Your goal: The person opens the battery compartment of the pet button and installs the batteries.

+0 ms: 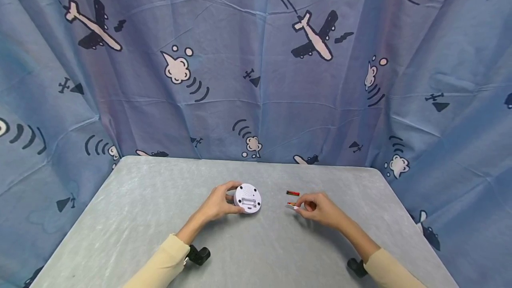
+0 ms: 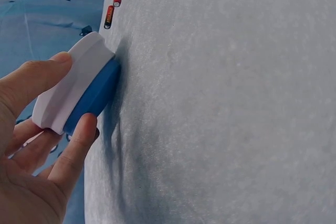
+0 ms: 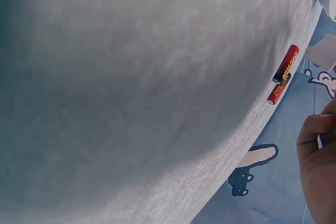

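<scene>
My left hand [image 1: 218,201] grips a round white device [image 1: 254,194] by its left edge, thumb below and fingers above. Its underside, with small dark feet and an uncovered battery compartment [image 1: 249,203], faces the head camera. The left wrist view shows the device's blue part [image 2: 94,98] turned toward the table. My right hand [image 1: 323,210] pinches a small, thin white piece [image 3: 321,52] that looks like a battery cover. Beneath that piece lies one red and black battery [image 3: 278,92]; a second battery [image 1: 293,193] lies close by. The right fingertips are partly cut off in the right wrist view.
A pale grey cloth-covered table [image 1: 160,190] lies under both hands. Behind it hangs a blue curtain [image 1: 224,79] printed with airplanes. Black wrist cameras [image 1: 198,255] sit on both forearms near the cream sleeves [image 1: 164,261].
</scene>
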The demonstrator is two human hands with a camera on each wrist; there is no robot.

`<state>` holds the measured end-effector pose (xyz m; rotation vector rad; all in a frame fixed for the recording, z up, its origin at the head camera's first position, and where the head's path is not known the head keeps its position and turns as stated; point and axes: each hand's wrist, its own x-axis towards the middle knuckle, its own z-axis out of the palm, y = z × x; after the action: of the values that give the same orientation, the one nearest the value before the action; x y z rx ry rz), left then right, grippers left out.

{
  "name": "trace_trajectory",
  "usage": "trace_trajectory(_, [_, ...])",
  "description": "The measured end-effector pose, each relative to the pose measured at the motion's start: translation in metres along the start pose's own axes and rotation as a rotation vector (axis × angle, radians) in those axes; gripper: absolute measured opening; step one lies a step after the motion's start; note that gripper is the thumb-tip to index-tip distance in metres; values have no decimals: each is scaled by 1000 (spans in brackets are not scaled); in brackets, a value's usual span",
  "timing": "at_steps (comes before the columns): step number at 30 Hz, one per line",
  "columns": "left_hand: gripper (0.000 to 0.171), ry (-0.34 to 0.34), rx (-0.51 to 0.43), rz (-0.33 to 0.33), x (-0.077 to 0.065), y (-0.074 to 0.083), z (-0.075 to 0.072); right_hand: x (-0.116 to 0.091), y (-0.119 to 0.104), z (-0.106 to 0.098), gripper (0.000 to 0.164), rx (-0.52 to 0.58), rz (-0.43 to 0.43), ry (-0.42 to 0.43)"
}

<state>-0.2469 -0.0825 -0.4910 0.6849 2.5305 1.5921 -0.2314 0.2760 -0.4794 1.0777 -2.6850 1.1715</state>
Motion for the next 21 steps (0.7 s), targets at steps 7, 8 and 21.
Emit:
trace_trajectory(7, [73, 6, 7, 2, 0, -1, 0, -6, -1, 0, 12, 39, 6, -35])
trace_trajectory(8, [73, 5, 8, 2, 0, -1, 0, -7, -1, 0, 16, 54, 14, -42])
trace_trajectory(21, [73, -7, 16, 6, 0, -3, -1, -17, 16, -11, 38, 112, 164, 17])
